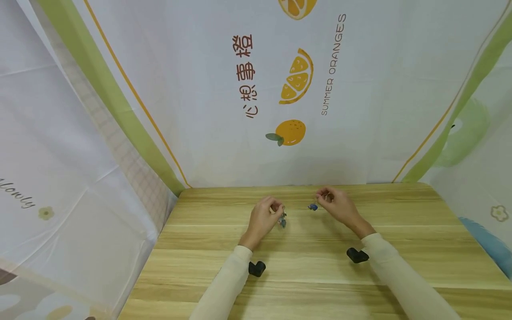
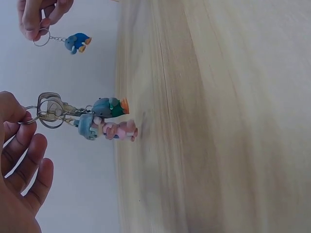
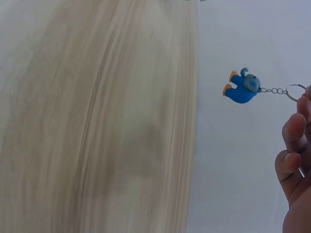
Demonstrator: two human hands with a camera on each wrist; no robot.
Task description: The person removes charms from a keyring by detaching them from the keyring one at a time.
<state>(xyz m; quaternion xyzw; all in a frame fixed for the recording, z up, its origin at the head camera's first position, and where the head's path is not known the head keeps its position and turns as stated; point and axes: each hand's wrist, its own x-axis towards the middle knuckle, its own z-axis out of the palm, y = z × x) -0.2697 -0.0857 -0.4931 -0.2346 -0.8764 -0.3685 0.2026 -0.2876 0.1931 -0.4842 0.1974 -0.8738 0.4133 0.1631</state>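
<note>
My left hand (image 1: 265, 217) pinches a metal ring between thumb and forefinger. From it hang a grey figure in green (image 2: 111, 108) and a pink figure with a blue-grey head (image 2: 116, 130), with further rings and a metal clasp (image 2: 50, 104) at the top. To the right, my right hand (image 1: 337, 204) pinches the ring of another keychain, from which a small elephant-like figure in blue with orange feet (image 3: 241, 87) dangles on a short chain. Both sets hang over the far part of the wooden table (image 1: 304, 275), a short gap apart.
Black wrist-camera pieces (image 1: 257, 268) stick out beside the sleeves, the other one (image 1: 357, 255) at the right cuff. Behind the table's far edge hangs a white curtain (image 1: 208, 146) printed with oranges and lettering. More printed cloth (image 1: 72, 178) hangs at the left.
</note>
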